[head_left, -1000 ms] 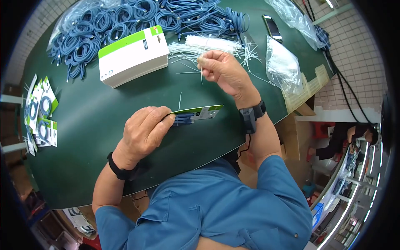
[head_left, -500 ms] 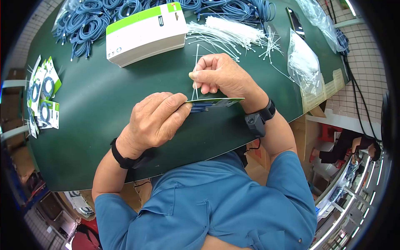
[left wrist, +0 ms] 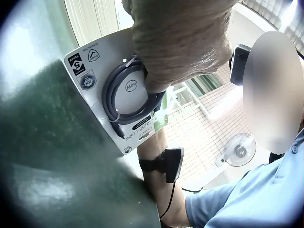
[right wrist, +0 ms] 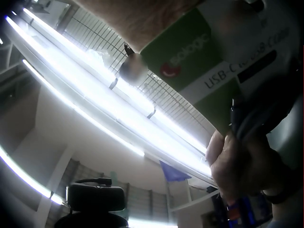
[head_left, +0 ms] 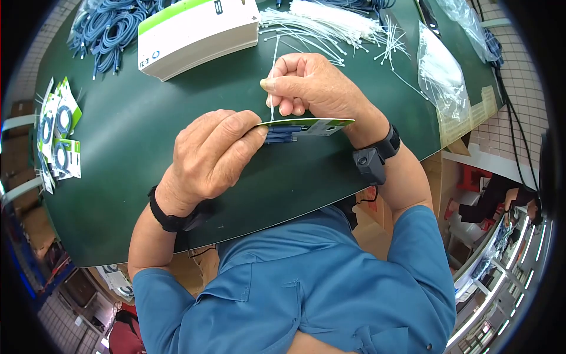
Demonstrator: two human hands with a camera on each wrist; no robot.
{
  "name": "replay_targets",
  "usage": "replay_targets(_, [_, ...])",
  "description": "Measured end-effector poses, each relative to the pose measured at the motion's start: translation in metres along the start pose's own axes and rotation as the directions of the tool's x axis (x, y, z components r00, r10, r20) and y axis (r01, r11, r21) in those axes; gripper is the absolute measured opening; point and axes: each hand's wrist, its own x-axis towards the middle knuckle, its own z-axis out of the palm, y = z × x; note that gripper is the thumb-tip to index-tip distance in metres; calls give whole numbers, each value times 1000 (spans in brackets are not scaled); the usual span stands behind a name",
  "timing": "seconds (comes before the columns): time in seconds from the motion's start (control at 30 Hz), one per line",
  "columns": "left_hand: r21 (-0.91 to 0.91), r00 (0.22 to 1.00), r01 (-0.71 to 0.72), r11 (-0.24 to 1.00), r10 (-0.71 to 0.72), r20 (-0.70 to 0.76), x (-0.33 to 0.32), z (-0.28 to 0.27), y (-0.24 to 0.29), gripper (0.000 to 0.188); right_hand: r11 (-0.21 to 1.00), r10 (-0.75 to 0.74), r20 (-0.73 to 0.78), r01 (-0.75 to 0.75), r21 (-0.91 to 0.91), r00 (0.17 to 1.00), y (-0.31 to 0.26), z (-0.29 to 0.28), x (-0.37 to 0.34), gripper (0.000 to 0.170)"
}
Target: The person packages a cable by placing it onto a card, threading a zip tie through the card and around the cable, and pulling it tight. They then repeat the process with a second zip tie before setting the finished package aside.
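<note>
The left hand (head_left: 217, 154) grips a green and white card (head_left: 333, 124) at its left end, card edge toward the head camera. A coiled dark blue cable (left wrist: 110, 95) lies against the card's face in the left wrist view, with a pale tie around the coil. Behind the card, the right hand (head_left: 321, 85) pinches a thin white cable tie (head_left: 275, 54) between thumb and finger; the tie stands upright, its lower end at the card. In the right wrist view the card's printed side (right wrist: 190, 57) shows large, partly dark.
A white and green box (head_left: 197, 38) stands at the back, beside blue cable coils (head_left: 109, 32) and a pile of white ties (head_left: 336, 23). A bag of ties (head_left: 441, 71) lies right, carded cables (head_left: 61, 127) left. Another person (head_left: 495, 200) is at far right.
The right hand has come from the tie pile to the card, bringing a tie against it. The left hand still grips the card. The head view has shifted.
</note>
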Motion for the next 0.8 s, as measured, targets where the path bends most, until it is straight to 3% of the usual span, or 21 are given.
replay_targets(0.5, [20,1000,-21,1000,21,-14,0,2,3,19,995,-53,-4,52,-87,999,4,5,-5,19])
replay_targets(0.63, [32,1000,-24,999,24,-5,1,1,2,19,996,-63,68,67,-62,996,3,4,-5,17])
replay_targets(0.73, [40,1000,-31,999,31,-2,1,0,3,20,984,-113,270,145,-101,956,9,0,-1,15])
replay_targets(0.8, [64,999,-29,998,27,21,1,-2,6,19,982,-138,260,166,-89,956,6,2,-3,14])
